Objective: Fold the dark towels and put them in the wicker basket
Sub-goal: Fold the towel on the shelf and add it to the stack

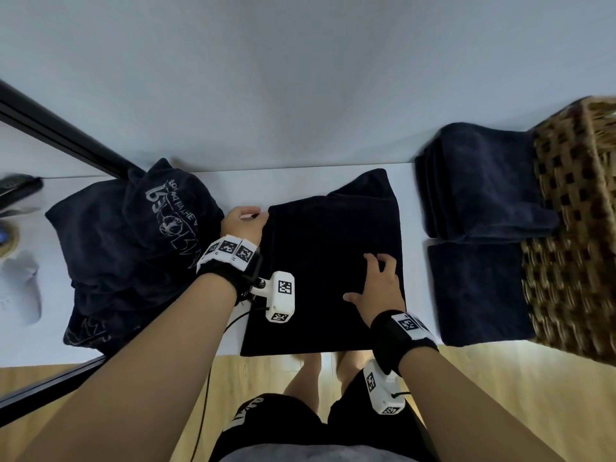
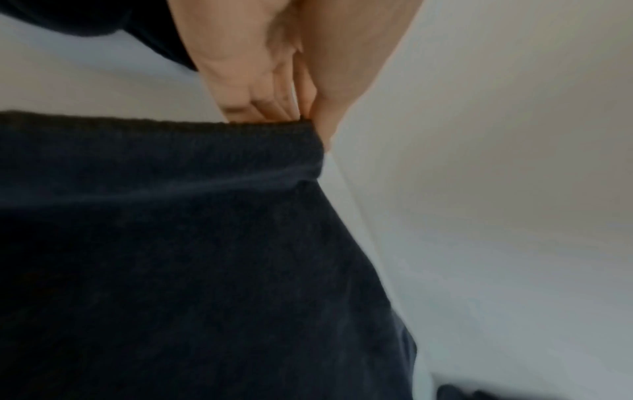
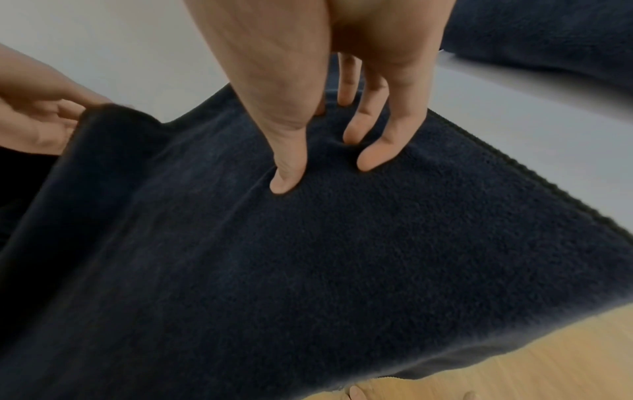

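A dark navy towel (image 1: 330, 268) lies spread on the white table (image 1: 300, 181) in front of me. My left hand (image 1: 245, 221) pinches its far left corner (image 2: 301, 127) between fingers and thumb and lifts that edge a little. My right hand (image 1: 380, 285) presses down on the towel's right part with straight, spread fingers (image 3: 373, 157). The wicker basket (image 1: 573, 228) stands at the table's right end. Two folded dark towels (image 1: 480, 181) (image 1: 476, 291) lie between the spread towel and the basket.
A heap of unfolded dark towels (image 1: 133, 248) with pale printed lettering sits at the left. A black frame bar (image 1: 60, 135) runs diagonally at the far left. A white wall (image 1: 300, 78) stands right behind the table. The wooden floor (image 1: 500, 378) and my legs show below the table's near edge.
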